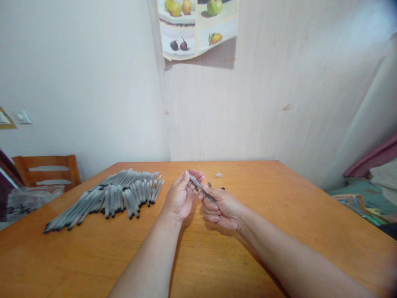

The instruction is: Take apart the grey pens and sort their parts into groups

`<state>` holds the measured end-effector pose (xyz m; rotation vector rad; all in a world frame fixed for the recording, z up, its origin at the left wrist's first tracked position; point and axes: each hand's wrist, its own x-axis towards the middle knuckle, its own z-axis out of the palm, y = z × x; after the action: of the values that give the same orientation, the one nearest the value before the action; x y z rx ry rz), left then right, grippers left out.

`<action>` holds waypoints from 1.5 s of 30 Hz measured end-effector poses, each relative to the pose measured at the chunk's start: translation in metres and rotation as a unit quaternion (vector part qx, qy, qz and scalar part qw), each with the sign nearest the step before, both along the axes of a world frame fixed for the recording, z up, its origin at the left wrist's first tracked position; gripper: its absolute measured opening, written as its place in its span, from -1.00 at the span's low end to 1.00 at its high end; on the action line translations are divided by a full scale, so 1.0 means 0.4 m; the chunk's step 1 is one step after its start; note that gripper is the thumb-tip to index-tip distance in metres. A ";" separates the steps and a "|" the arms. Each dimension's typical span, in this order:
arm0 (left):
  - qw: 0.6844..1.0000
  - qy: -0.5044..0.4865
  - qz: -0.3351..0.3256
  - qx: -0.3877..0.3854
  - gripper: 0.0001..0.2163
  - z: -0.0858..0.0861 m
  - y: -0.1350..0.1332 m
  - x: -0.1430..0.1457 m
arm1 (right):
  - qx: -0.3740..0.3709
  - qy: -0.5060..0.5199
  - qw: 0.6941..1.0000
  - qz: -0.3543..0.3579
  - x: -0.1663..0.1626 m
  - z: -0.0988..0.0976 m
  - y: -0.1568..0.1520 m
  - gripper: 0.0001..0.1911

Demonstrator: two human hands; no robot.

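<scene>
A slim grey pen (pixel 196 182) with a clear barrel slants between my two hands, held above the table. My right hand (pixel 221 208) is closed around its lower end. At the upper end, my left hand (pixel 182 196) pinches the pen between thumb and fingers, the other fingers spread behind it. Just beyond my right hand lie small dark pieces (pixel 223 189), partly hidden by it. To the left of my hands, a big pile of clear pens (pixel 114 196) with black ends is spread in overlapping rows.
The wooden table (pixel 198 265) reaches to the wall. A small whitish piece (pixel 218 175) lies near its far edge. A wooden chair (pixel 46 161) and a plastic bag (pixel 34 196) are at the left. Fruit pictures (pixel 198 29) hang on the wall. Bags and cloth (pixel 362 203) lie at the right.
</scene>
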<state>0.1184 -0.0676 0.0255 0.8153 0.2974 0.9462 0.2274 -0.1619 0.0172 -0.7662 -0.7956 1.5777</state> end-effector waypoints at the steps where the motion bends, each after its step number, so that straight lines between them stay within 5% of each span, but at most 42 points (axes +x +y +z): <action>1: 1.000 0.002 0.004 0.003 -0.83 -0.001 0.002 0.001 | 0.001 -0.006 1.000 -0.011 -0.002 0.000 0.000 -0.64; 8: 0.999 0.012 0.035 -0.002 -0.76 -0.009 0.011 0.007 | 0.051 -0.113 0.986 -0.107 -0.017 -0.012 0.011 -0.59; 15: 0.998 0.021 0.051 -0.023 -0.72 -0.019 0.025 0.018 | 0.098 -0.286 0.935 -0.184 -0.002 -0.038 0.037 -0.56; 25: 0.994 0.048 0.084 -0.046 -0.71 -0.012 0.033 0.050 | 0.166 -0.609 0.718 -0.294 0.017 -0.030 0.056 -0.59; 31: 0.972 0.071 0.187 -0.124 -0.74 0.006 0.107 0.030 | 0.122 -0.701 0.640 -0.291 0.006 -0.041 0.031 -0.64; 34: 0.978 0.060 0.163 -0.116 -0.79 0.001 0.141 0.006 | 0.130 -0.666 0.667 -0.307 0.016 -0.063 0.022 -0.65; 40: 0.986 0.047 0.076 -0.139 -0.83 -0.031 0.130 0.012 | 0.091 -0.489 0.799 -0.339 0.052 -0.105 0.069 -0.84; 45: 0.991 0.072 0.025 -0.110 -0.85 -0.055 0.124 0.022 | 0.066 -0.420 0.834 -0.352 0.049 -0.089 0.102 -0.88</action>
<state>0.1270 -0.0180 0.0036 0.6759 0.5397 0.8856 0.2471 -0.1211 -0.0182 -1.4801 -1.0508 0.4648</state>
